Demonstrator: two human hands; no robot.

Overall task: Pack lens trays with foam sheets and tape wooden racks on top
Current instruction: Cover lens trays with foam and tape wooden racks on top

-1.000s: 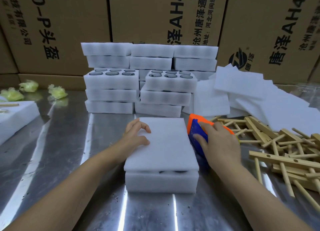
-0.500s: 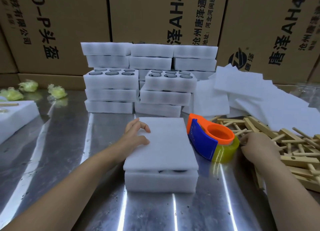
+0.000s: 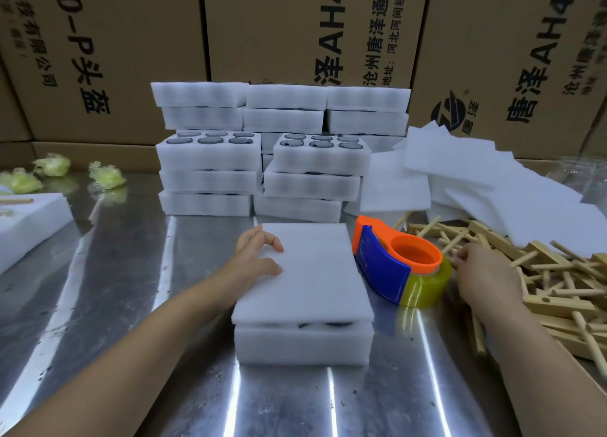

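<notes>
Head view of the packing bench. A lens tray [image 3: 302, 344] of white foam stands at the centre of the steel table [image 3: 131, 305], covered by a foam sheet [image 3: 308, 272] that overhangs its front edge slightly; dark lenses show in the gap beneath. The left hand [image 3: 259, 259] rests on the sheet's far left edge, fingers lightly bent and close together, thumb lying flat on top, nothing pinched. Just to the right of the tray lies an orange and blue tape dispenser [image 3: 391, 266] with a yellowish roll, between the tray and the right hand [image 3: 486, 279]. That hand reaches into the pile of wooden racks [image 3: 551, 279]; its fingertips touch the sticks, but the back of the hand hides whether they grip one. Behind the racks lies a heap of loose foam sheets [image 3: 476, 180]. Stacked trays [image 3: 210, 174], two with lenses exposed, stand behind the centre tray before cardboard boxes [image 3: 295, 26]. Yellow-green wads [image 3: 52, 164] and a foam block [image 3: 29, 226] lie far left.
</notes>
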